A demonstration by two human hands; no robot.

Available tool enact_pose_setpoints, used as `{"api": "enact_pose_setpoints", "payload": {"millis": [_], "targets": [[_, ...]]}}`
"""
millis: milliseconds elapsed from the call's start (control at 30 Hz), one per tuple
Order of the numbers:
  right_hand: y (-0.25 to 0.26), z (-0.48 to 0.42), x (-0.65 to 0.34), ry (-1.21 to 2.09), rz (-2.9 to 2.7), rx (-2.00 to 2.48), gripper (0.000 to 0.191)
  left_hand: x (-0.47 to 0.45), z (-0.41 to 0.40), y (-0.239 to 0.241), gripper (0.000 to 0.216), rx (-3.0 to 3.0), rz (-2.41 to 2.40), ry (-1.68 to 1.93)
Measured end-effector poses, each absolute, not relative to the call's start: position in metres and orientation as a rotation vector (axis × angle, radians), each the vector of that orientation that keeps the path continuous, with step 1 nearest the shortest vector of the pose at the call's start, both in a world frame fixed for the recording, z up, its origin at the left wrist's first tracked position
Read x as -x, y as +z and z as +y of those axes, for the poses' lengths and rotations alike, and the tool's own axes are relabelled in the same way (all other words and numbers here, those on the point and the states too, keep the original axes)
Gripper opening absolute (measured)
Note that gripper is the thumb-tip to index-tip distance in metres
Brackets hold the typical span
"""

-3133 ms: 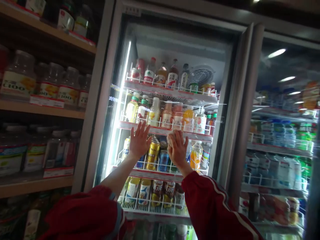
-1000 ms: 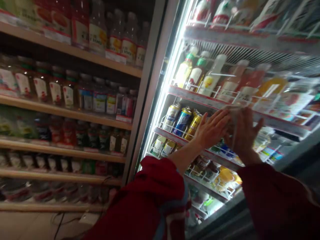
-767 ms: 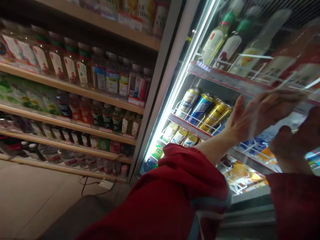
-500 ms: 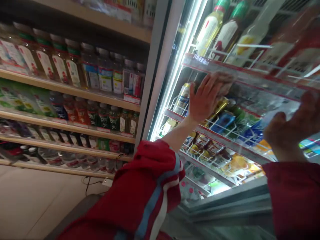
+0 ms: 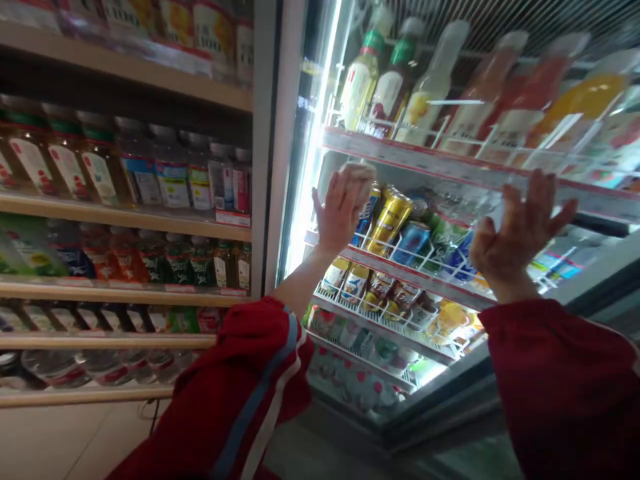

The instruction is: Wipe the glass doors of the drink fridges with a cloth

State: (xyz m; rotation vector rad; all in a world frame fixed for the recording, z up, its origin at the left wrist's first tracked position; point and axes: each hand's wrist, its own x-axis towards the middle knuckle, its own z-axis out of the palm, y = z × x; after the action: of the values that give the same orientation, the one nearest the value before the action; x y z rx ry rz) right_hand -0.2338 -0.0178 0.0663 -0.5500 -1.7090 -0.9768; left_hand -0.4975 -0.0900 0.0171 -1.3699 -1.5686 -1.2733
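My left hand (image 5: 337, 210) is raised in front of a lit drinks fridge, its palm turned toward the shelves. Under its fingers it holds a crumpled greyish-beige cloth (image 5: 363, 173), just below a shelf's price strip (image 5: 400, 152). To the right, my right hand (image 5: 517, 230) is held up with fingers spread and nothing visible in it. White streaks hint at a glass pane in front of the shelves; I cannot tell whether either palm touches it. Gold cans (image 5: 390, 220) and a blue can (image 5: 411, 241) lie behind, between my hands.
Wooden shelves (image 5: 125, 220) with rows of bottled drinks stand to the left, past the grey fridge frame (image 5: 270, 147). Tall bottles (image 5: 360, 87) line the upper fridge shelf. A dark frame edge (image 5: 450, 400) crosses lower right. A cable (image 5: 153, 413) lies on the floor.
My view has shifted, so the fridge sits further left. My left hand with the cloth has moved left along the shelf front, off the price strip. My right hand shows more fully, fingers spread.
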Motion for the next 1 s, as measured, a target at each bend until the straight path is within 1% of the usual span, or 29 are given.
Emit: {"api": "enact_pose_setpoints", "payload": {"millis": [100, 233, 333, 400, 500, 600, 667, 767, 867, 933, 1000], "targets": [[0.066, -0.024, 0.241, -0.949, -1.681, 0.57, 0.046, 0.498, -0.092, 0.015, 0.045, 1.299, -1.549, -1.313], [0.067, -0.023, 0.242, -0.958, -1.665, 0.579, 0.045, 0.468, -0.087, -0.001, 0.04, 1.484, -1.352, -1.131], [0.067, -0.022, 0.241, -0.978, -1.658, 0.593, 0.042, 0.473, -0.086, -0.013, 0.038, 1.56, -1.244, -1.023], [0.067, -0.022, 0.242, -0.987, -1.661, 0.634, 0.041, 0.495, -0.089, -0.016, 0.039, 1.483, -1.288, -1.067], [0.066, -0.02, 0.244, -0.985, -1.662, 0.647, 0.04, 0.533, -0.095, -0.013, 0.045, 1.242, -1.439, -1.256], [0.066, -0.018, 0.245, -0.978, -1.634, 0.559, 0.039, 0.539, -0.096, -0.012, 0.049, 1.177, -1.464, -1.293], [0.066, -0.019, 0.245, -0.965, -1.638, 0.553, 0.039, 0.52, -0.094, -0.018, 0.047, 1.251, -1.411, -1.216], [0.066, -0.02, 0.243, -0.963, -1.663, 0.584, 0.038, 0.487, -0.091, -0.032, 0.042, 1.461, -1.252, -1.001], [0.067, -0.022, 0.241, -0.966, -1.672, 0.611, 0.037, 0.483, -0.091, -0.038, 0.038, 1.571, -1.168, -0.9], [0.067, -0.022, 0.241, -0.973, -1.658, 0.609, 0.036, 0.501, -0.094, -0.035, 0.039, 1.533, -1.228, -0.972], [0.067, -0.022, 0.241, -0.977, -1.645, 0.596, 0.035, 0.523, -0.098, -0.027, 0.042, 1.413, -1.358, -1.117]]}}
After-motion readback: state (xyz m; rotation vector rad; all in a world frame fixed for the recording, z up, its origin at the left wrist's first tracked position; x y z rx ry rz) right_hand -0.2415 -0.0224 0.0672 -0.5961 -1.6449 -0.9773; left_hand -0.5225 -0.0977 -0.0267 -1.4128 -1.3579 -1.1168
